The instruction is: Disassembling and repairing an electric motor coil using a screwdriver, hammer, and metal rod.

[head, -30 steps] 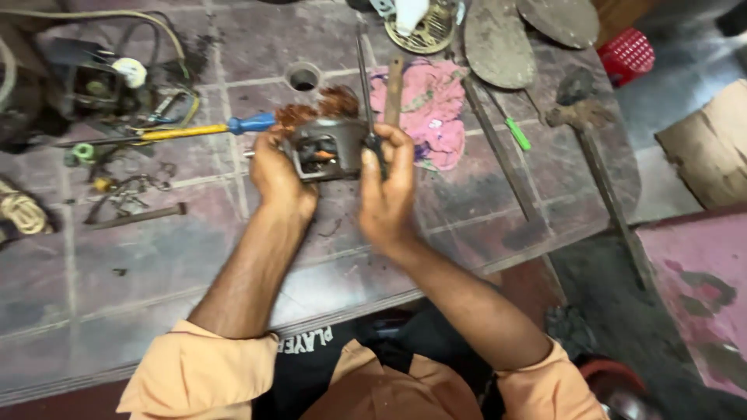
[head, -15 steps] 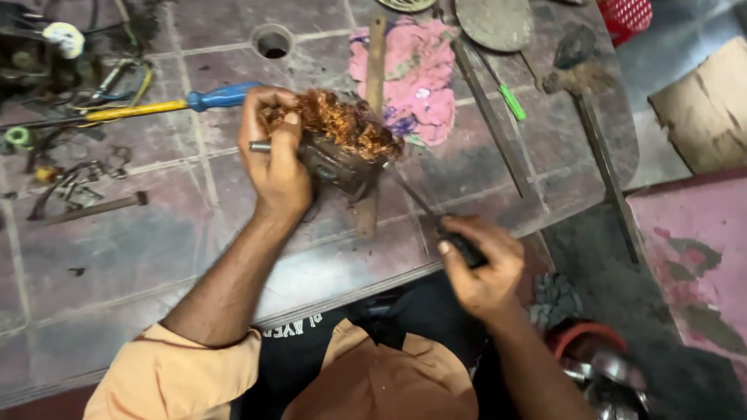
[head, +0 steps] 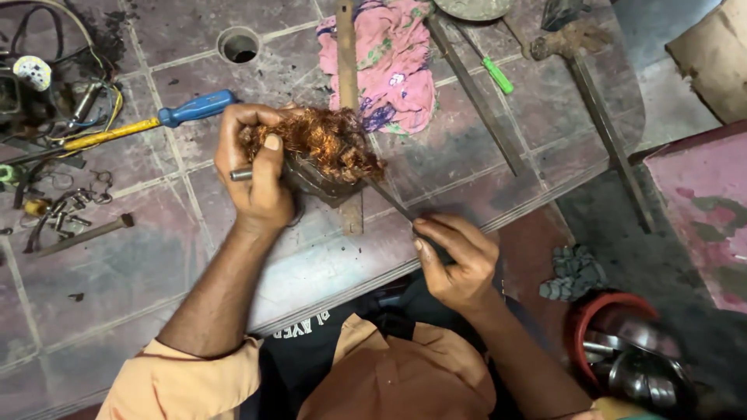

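Note:
My left hand [head: 257, 167] grips a small dark metal motor part [head: 315, 179] on the tiled work surface; a tangle of copper wire [head: 331, 140] bulges out of its top. A short metal shaft [head: 241, 175] sticks out by my thumb. My right hand [head: 455, 260] is closed on the handle of a thin metal tool [head: 389, 202]. Its tip reaches under the copper wire at the part's right side. A narrow wooden strip [head: 348, 70] lies under the part.
A pink cloth [head: 393, 62] lies behind the part. A blue and yellow screwdriver [head: 148, 124] is at left, with wires and loose metal bits [head: 54, 210]. A hammer [head: 591, 85], metal rods [head: 482, 109] and a green-handled tool [head: 498, 75] lie right. A red bucket [head: 622, 350] stands lower right.
A second ago both hands held the motor part. My right hand then drew back with the thin tool and now pokes its tip into the copper wire. The left hand still grips the part.

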